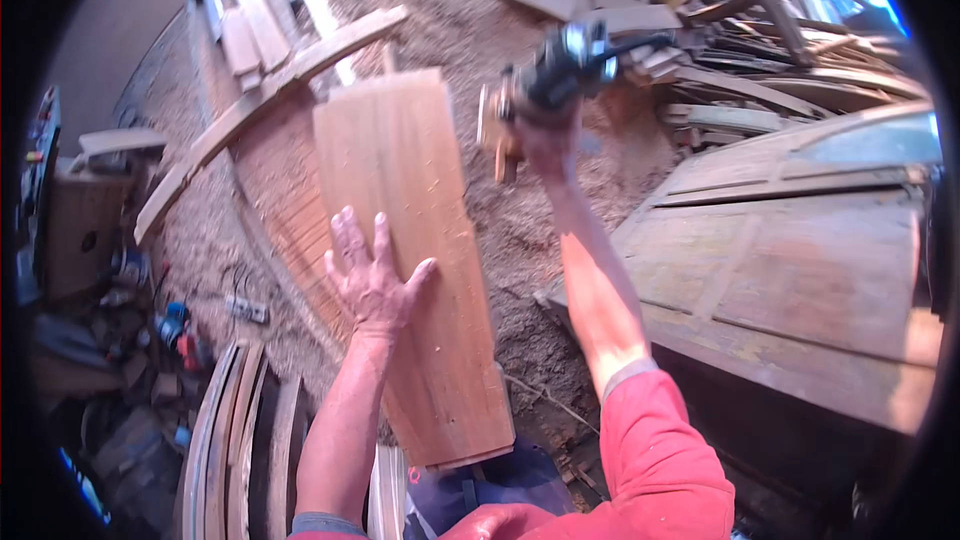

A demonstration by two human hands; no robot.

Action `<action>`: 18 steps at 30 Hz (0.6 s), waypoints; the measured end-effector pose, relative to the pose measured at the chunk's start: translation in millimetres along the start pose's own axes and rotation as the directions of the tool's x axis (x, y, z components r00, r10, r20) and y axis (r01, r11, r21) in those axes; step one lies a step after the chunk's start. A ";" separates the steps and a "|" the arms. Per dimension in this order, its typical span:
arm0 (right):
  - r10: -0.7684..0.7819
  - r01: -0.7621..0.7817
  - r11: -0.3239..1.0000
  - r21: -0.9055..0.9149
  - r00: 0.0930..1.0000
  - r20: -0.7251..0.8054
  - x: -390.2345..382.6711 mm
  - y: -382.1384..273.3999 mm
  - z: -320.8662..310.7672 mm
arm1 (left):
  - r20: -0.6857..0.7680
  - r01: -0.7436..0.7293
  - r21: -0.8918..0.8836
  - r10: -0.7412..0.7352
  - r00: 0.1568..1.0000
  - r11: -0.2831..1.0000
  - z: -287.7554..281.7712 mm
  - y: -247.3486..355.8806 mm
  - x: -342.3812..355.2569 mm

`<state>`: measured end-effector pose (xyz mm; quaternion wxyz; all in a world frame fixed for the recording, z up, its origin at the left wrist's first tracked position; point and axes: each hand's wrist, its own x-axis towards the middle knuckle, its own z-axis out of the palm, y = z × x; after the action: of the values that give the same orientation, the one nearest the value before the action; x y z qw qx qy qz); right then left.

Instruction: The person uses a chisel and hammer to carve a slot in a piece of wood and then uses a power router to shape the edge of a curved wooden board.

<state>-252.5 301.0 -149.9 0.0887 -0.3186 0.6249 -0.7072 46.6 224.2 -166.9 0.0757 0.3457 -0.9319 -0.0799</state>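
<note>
A wide, reddish-brown wooden board (425, 200) lies lengthwise in front of me, its near end close to my lap. My left hand (375, 275) presses flat on the board's left side with the fingers spread. Beyond the board's right edge, my right hand (550, 145) is held up and away from the wood. It is wrapped round a dark handheld power tool (560, 75) with wooden pieces at its base. Motion blurs the tool, so its exact kind is unclear. A few shavings dot the board's face.
A curved wooden strip (270, 90) crosses beyond the board. Old panelled wood (770, 250) stands at the right, with a heap of offcuts (770, 90) behind it. Sawdust (450, 20) covers the ground. At the left are a blue-and-red power tool (180, 335) and curved slats (235, 420).
</note>
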 end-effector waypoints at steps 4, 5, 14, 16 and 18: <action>0.226 -0.236 0.971 -0.045 0.961 -0.161 -94.9 -14.0 -45.0 | -0.084 -0.021 -0.055 0.016 0.996 0.998 -4.1 -10.0 -8.3; 0.100 -0.127 0.955 -0.267 0.989 -0.112 -118.7 -26.5 -57.7 | -0.144 -0.111 -0.104 0.095 0.985 0.988 -0.1 -14.9 -15.3; 0.281 -0.288 0.953 -0.097 0.957 -0.077 -255.1 -82.3 -74.2 | 0.264 -0.630 -0.264 0.682 0.682 0.731 -56.0 -94.5 -228.6; 0.300 -0.299 0.948 0.109 0.954 0.012 -266.4 -103.4 -78.5 | 0.294 -0.767 -0.041 0.742 0.603 0.640 -51.4 -118.2 -229.6; 0.531 -0.533 0.833 0.152 0.846 0.053 -288.7 -97.0 -95.5 | 0.294 -0.754 -0.129 0.751 0.591 0.644 -39.0 -120.2 -214.3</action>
<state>-54.1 550.9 -158.3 0.3098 -0.1272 0.6292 -0.7014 290.9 271.1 -171.5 -0.0521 -0.0977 -0.9896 -0.0914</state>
